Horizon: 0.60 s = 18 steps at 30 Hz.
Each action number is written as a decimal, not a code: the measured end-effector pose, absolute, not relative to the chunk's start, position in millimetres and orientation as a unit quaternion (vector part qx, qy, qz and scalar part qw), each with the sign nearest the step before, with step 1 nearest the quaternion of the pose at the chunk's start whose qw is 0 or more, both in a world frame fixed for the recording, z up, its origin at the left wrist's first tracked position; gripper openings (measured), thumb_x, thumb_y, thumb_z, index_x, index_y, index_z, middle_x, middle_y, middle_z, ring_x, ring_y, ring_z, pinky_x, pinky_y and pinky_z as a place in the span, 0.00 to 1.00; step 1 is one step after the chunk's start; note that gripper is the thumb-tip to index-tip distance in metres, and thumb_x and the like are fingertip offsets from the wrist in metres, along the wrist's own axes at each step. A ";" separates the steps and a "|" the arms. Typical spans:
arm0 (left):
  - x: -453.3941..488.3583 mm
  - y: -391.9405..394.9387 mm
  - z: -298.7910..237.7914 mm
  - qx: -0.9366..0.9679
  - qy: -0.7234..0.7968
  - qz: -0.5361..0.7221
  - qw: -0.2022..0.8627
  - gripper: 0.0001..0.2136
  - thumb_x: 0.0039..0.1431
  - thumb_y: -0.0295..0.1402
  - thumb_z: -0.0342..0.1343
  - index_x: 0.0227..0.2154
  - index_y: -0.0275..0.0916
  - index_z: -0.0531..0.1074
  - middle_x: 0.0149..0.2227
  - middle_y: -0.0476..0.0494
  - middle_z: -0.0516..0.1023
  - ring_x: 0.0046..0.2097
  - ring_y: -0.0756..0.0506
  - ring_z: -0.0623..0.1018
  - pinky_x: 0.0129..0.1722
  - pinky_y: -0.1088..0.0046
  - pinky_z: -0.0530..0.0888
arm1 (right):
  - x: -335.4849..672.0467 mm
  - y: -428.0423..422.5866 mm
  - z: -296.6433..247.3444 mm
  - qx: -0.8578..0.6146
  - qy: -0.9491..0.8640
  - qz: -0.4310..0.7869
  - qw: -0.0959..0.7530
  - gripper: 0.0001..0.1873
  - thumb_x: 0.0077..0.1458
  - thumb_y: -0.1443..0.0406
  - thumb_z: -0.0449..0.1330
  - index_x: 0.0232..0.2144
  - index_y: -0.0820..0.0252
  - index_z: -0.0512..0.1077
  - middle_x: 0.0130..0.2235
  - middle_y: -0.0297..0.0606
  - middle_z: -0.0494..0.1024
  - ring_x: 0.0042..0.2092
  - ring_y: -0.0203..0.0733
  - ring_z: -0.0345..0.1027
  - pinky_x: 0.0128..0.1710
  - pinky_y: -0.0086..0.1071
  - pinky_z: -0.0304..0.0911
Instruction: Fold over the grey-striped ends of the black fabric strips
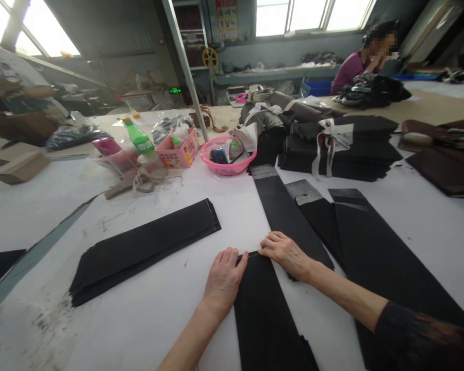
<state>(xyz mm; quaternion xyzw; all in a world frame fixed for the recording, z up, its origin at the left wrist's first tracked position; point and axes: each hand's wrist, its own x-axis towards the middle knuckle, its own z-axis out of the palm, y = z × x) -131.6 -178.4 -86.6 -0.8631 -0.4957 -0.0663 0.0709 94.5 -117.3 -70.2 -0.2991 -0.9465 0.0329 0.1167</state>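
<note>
A long black strip of sheet material (268, 314) lies lengthwise in front of me on the white table, with a thin pale line along its far edge. My left hand (225, 275) grips the far left corner, thumb on top and fingers bent over the side. At the far right corner, the thumb and fingers of my right hand (286, 253) pinch the same edge. More black layers show beneath the strip near its lower right side. To the left lies a stack of black strips (147, 247), slightly fanned at its ends.
More black strips (386, 257) lie to the right. Beyond are a pink basin (229, 167) holding a phone, a pink box (180, 152), a green bottle (137, 135) and a tied black bundle (340, 147). A metal pole (187, 67) rises behind the basin. Two people are farther back.
</note>
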 end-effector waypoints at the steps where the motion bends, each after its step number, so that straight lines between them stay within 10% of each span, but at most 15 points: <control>1: -131.8 -178.3 -86.6 -0.864 -0.495 -0.067 0.070 0.22 0.60 0.23 0.53 0.57 0.41 0.61 0.48 0.38 0.66 0.52 0.38 0.67 0.52 0.57 0.69 | 94.2 -117.5 -69.8 -0.302 -0.946 0.032 0.116 0.09 0.64 0.67 0.52 0.39 0.57 0.73 0.39 0.35 0.73 0.44 0.39 0.63 0.51 0.38 0.55; 18: -130.8 -178.9 -89.1 -0.863 -0.493 -0.066 0.088 0.20 0.60 0.24 0.53 0.55 0.41 0.63 0.47 0.39 0.66 0.51 0.38 0.67 0.50 0.59 0.70 | 98.0 -120.1 -70.9 -0.310 -0.944 0.015 0.109 0.12 0.64 0.67 0.51 0.46 0.54 0.70 0.41 0.36 0.72 0.45 0.38 0.64 0.57 0.41 0.53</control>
